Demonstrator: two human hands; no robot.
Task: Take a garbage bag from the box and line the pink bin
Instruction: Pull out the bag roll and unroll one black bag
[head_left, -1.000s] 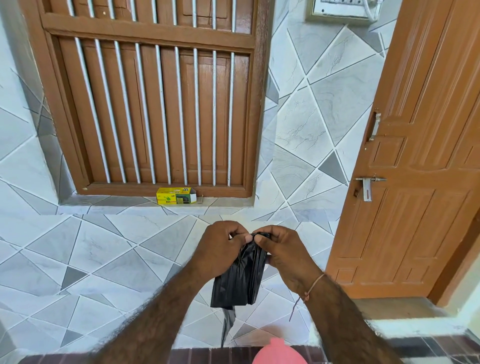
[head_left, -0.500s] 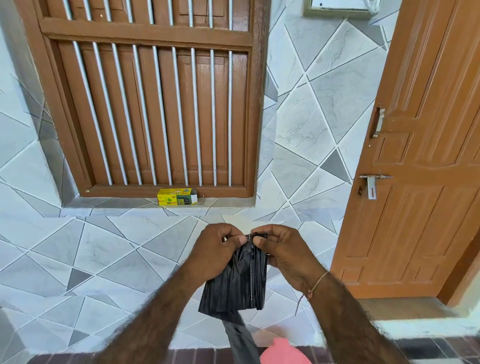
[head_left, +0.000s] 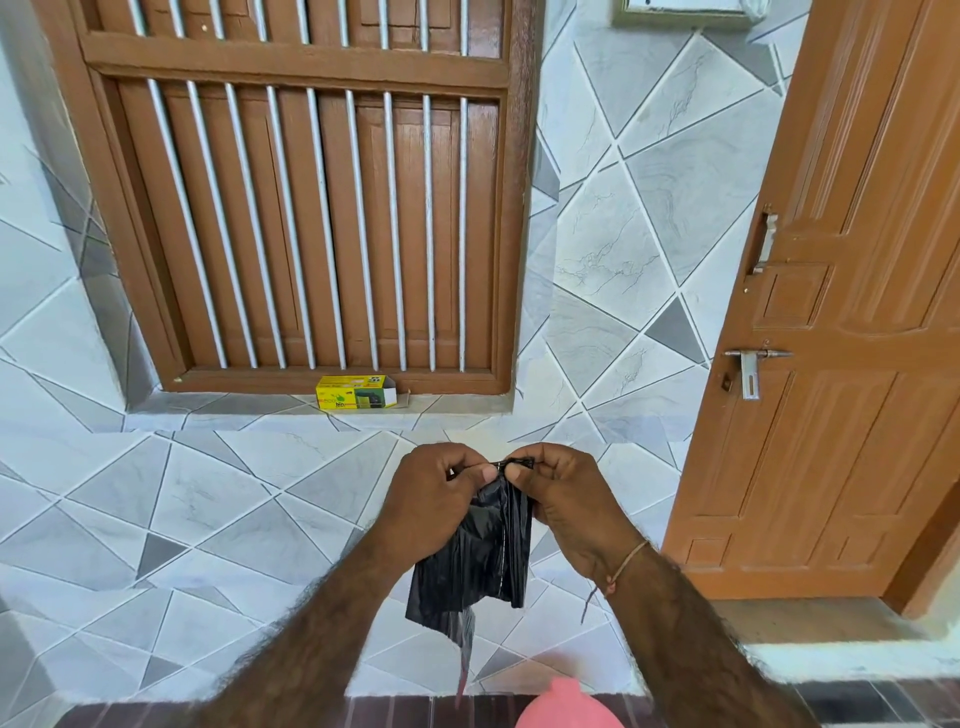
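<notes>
Indoors — tiled wall (head_left: 208, 493), barred window (head_left: 311, 208), wooden door (head_left: 857, 415).

left hand (head_left: 434, 501) + right hand (head_left: 563, 501): pinching top edge of folded black garbage bag (head_left: 475, 561) | pink bin (head_left: 569, 709): below

Only the top of the pink bin (head_left: 569, 709) is seen; the rest is cut off at the bottom edge. The words on the box (head_left: 356, 392) are too small to be read. The bag's (head_left: 475, 561) top edge is hidden by fingers.
</notes>
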